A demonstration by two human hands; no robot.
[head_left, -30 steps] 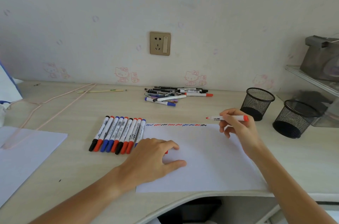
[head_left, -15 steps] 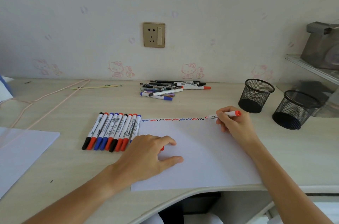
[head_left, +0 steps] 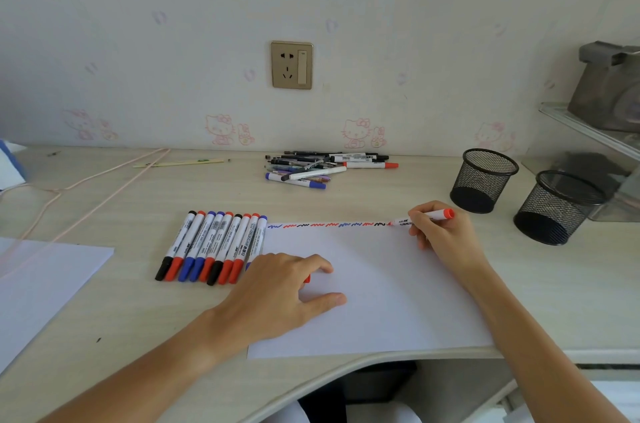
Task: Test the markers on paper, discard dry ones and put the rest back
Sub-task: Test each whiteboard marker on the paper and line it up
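Observation:
A white sheet of paper (head_left: 374, 291) lies in front of me, with a row of red, blue and black squiggles (head_left: 325, 225) along its far edge. My right hand (head_left: 443, 239) grips an uncapped red marker (head_left: 429, 216), whose tip touches the paper at the right end of that row. My left hand (head_left: 277, 291) rests on the sheet's left part, and a small red cap (head_left: 307, 279) peeks out from under its curled fingers. Several capped markers (head_left: 211, 246) lie side by side just left of the sheet. A loose pile of markers and pens (head_left: 325, 168) sits near the wall.
Two black mesh cups (head_left: 483, 180) (head_left: 557, 208) stand at the right, beyond my right hand. Another white sheet (head_left: 41, 284) lies at the left, with a pink cord (head_left: 86, 187) running across the desk. The desk's front edge curves inward below the paper.
My right hand has come down and left, bringing the red marker's tip from above the desk onto the paper's far edge. My left hand has stayed put.

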